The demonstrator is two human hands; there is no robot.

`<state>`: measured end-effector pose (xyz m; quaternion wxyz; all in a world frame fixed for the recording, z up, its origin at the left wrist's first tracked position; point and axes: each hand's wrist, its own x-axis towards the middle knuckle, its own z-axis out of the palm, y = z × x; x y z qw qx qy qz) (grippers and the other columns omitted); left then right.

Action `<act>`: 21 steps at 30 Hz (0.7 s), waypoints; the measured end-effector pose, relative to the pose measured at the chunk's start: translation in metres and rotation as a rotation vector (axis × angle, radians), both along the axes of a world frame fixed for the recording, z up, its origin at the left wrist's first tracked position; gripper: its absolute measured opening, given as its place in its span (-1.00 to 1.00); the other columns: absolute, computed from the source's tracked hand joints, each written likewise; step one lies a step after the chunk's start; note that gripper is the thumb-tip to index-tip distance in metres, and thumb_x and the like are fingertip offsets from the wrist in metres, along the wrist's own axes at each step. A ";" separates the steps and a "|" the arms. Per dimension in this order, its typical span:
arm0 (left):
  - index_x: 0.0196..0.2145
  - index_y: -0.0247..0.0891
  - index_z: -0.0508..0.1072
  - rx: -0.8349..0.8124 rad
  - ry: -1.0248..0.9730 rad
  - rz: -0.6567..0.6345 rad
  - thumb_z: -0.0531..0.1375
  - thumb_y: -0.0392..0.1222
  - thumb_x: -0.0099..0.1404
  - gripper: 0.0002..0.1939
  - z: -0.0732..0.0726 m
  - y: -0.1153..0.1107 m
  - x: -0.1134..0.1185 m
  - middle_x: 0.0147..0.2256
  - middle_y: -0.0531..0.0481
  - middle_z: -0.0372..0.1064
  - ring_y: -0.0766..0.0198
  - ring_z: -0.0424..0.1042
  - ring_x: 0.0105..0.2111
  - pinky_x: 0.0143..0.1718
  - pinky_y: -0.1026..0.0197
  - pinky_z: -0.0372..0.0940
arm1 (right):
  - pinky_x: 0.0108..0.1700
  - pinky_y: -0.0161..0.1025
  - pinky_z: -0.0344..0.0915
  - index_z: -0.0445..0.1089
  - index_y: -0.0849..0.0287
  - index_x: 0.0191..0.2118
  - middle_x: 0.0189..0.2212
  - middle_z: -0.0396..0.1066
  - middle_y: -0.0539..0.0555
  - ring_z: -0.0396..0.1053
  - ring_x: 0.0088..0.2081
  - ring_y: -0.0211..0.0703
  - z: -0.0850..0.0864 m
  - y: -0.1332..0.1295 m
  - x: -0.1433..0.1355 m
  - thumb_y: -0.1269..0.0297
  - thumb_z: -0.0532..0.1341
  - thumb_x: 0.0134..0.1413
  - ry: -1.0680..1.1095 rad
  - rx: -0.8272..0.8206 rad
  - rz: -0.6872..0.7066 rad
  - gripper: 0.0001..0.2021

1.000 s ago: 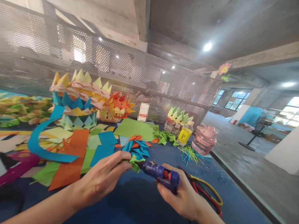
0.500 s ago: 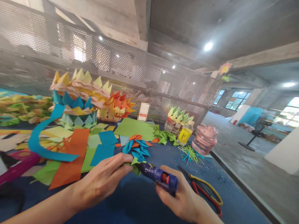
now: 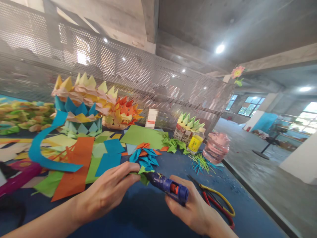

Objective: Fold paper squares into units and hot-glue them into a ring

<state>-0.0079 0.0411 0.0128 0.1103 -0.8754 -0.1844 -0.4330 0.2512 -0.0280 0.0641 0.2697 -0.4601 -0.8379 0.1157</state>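
My left hand (image 3: 111, 186) pinches a small folded piece of green paper (image 3: 143, 178) between thumb and fingers. My right hand (image 3: 189, 210) is wrapped around a blue glue gun (image 3: 167, 186), with red showing through a slot in its body. The gun's black nozzle touches or nearly touches the green paper; the exact contact is hidden. Just beyond the hands sits a blue and orange folded-paper cluster (image 3: 145, 157). Several green folded pieces (image 3: 174, 143) lie behind it. Scissors (image 3: 218, 203) with red and yellow handles rest right of my right hand.
Paper sheets, including an orange strip (image 3: 76, 168) and a curled blue strip (image 3: 37, 148), cover the left side. Folded-paper baskets (image 3: 83, 107) stand behind. A yellow-labelled bottle (image 3: 195, 143), a pink bottle (image 3: 215, 148) and paper shreds (image 3: 203, 162) are near the right table edge.
Both hands keep nearly the same pose, with the nozzle still at the green paper. The whole view has shifted very slightly.
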 end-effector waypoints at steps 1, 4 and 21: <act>-0.11 -0.25 0.37 -0.006 -0.001 -0.003 -0.07 -0.57 0.33 -0.63 -0.001 0.000 0.000 -0.12 -0.06 0.33 0.31 0.37 -0.08 0.00 0.35 0.23 | -0.42 -0.34 0.27 0.37 0.16 -0.38 -0.49 0.36 0.02 0.28 -0.49 -0.25 0.000 0.000 0.000 0.30 0.11 0.08 0.001 0.001 0.003 -0.88; -0.11 -0.25 0.37 -0.011 -0.005 -0.004 -0.08 -0.57 0.32 -0.63 -0.002 0.001 0.000 -0.12 -0.06 0.32 0.30 0.37 -0.08 -0.02 0.35 0.23 | -0.42 -0.34 0.26 0.37 0.16 -0.37 -0.49 0.36 0.01 0.28 -0.49 -0.25 0.001 0.000 0.001 0.28 0.12 0.09 0.003 0.003 0.000 -0.88; -0.11 -0.20 0.34 -0.050 -0.008 0.043 -0.08 -0.55 0.35 -0.64 -0.008 0.004 -0.002 -0.08 -0.04 0.26 0.33 0.34 -0.08 -0.06 0.34 0.19 | -0.41 -0.37 0.26 0.32 0.15 -0.42 -0.51 0.32 -0.02 0.27 -0.49 -0.27 0.004 -0.001 0.000 0.32 0.12 0.06 -0.002 -0.013 -0.038 -0.91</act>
